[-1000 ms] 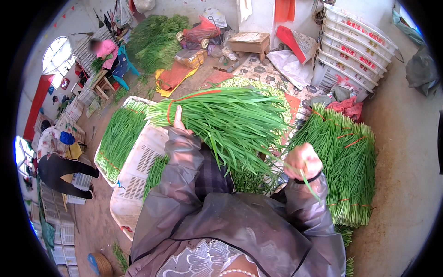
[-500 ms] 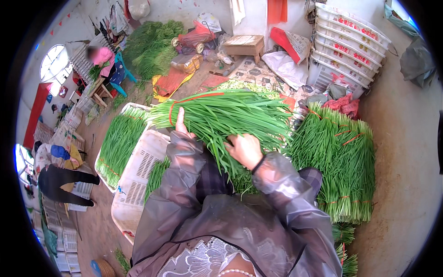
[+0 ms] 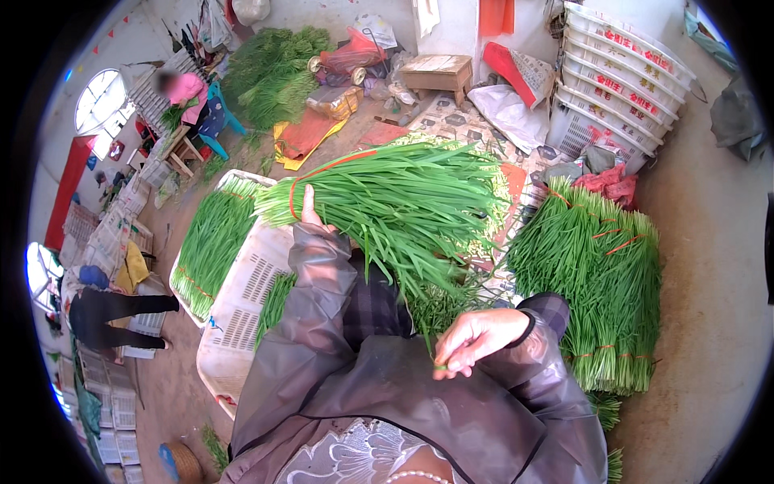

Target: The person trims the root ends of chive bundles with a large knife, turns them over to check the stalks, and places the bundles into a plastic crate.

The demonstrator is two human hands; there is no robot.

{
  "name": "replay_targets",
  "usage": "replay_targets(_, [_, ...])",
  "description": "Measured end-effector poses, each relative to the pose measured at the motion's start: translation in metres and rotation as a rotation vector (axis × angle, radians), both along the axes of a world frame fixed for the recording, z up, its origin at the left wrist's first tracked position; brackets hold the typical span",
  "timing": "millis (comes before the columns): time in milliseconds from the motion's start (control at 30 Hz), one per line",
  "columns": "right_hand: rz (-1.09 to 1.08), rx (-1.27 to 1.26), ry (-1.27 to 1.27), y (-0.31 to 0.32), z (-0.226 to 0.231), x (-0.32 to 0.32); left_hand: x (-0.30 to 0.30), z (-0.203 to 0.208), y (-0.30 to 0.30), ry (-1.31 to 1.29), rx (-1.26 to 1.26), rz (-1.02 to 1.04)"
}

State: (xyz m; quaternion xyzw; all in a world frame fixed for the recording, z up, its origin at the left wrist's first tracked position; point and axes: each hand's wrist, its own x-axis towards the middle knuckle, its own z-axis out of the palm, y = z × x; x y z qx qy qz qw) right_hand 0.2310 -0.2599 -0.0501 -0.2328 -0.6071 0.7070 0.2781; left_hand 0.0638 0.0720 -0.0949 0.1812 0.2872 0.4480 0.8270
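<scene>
A large bunch of garlic chives lies sideways across my lap, pale stems to the left and long green leaves fanning right. An orange band circles its stem end. My left hand is closed around the stems near that band, thumb on top. My right hand is apart from the bunch, lower and to the right, with its fingers pinched together. A thin green leaf runs down to its fingertips. Loose trimmed leaves lie below the bunch.
Tied chive bundles are stacked at my right. White crates stand at my left, one holding chives. Nested white baskets, a wooden stool and a loose chive heap are farther back. Two other people are at the left.
My right hand has pulled away from the leaves, moving down and toward my body, with a thin leaf at its fingertips. My left hand keeps its hold on the bunch.
</scene>
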Motion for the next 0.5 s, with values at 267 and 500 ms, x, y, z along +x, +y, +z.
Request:
replay_targets(267, [-1.024, 0.314, -0.700, 0.053, -0.018, -0.025, 0.007, -0.010, 0.001, -0.021, 0.055, -0.009])
replay_targets(500, [-0.376, 0.348, -0.353, 0.073, -0.010, -0.068, -0.011, -0.031, 0.020, 0.051, 0.109, -0.027])
